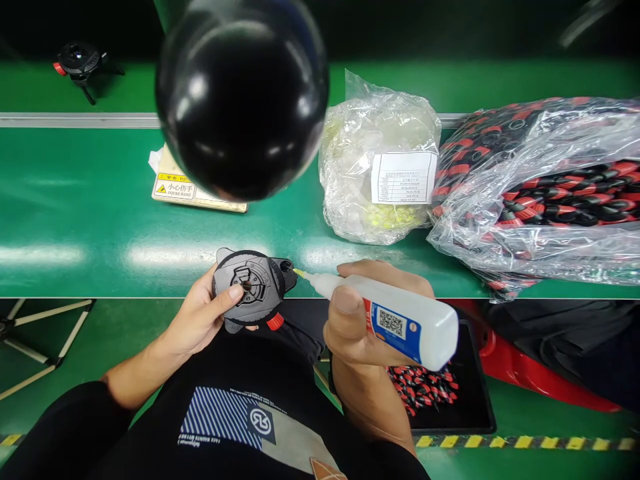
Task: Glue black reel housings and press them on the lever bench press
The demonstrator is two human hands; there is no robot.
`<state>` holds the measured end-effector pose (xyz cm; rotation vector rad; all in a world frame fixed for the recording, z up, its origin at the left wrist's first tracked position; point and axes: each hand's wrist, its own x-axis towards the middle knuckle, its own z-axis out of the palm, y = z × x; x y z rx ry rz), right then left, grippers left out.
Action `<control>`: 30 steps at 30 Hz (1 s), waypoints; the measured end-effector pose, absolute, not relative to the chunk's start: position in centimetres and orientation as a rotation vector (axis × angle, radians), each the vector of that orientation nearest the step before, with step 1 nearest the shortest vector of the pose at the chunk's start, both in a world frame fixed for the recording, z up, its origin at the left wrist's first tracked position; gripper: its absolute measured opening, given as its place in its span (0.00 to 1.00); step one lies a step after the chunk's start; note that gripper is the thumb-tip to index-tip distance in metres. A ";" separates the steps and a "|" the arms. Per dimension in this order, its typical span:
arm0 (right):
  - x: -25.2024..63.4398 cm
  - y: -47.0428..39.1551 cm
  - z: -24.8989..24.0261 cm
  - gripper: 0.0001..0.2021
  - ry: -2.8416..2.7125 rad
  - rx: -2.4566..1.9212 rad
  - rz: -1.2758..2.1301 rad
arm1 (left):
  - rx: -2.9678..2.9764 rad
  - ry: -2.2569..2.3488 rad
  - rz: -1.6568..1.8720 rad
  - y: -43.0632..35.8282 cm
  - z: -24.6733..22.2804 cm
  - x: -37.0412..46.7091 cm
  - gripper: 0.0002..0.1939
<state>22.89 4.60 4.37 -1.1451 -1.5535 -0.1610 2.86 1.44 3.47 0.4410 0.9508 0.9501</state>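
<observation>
My left hand (195, 317) grips a round black plastic part (249, 285) with lobes round its rim and a red tab at its lower right. The thumb lies across its face close to the centre hole. In my right hand (357, 320) is a white squeeze bottle (400, 320) with a blue and red label and a QR code. The bottle is tilted, and its thin yellowish tip sits at the hole in the part's right lobe. Whether liquid is coming out cannot be made out.
A large shiny black ball (243, 97) hangs over the green bench (100, 200). Behind are a warning-labelled box (200, 193), a labelled plastic bag (377, 173) and a bag of red-black parts (540, 187). A small black tripod-like piece (83, 63) stands far left; a black tray (450, 417) lies below.
</observation>
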 end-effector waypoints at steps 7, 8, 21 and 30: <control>22.8 5.0 3.9 0.07 -1.553 -1.110 -0.191 | 0.450 0.972 0.937 1.4 3.4 2.8 0.18; 22.9 4.9 3.9 0.07 -1.551 -1.096 -0.210 | 0.450 0.971 0.936 1.3 3.4 2.8 0.18; 22.7 3.6 4.9 0.14 -1.666 -1.265 -0.182 | 0.496 1.030 0.948 0.9 3.5 2.7 0.21; 22.4 3.7 4.3 0.10 -1.716 -1.225 -0.185 | 0.715 1.114 0.989 0.4 3.0 2.5 0.25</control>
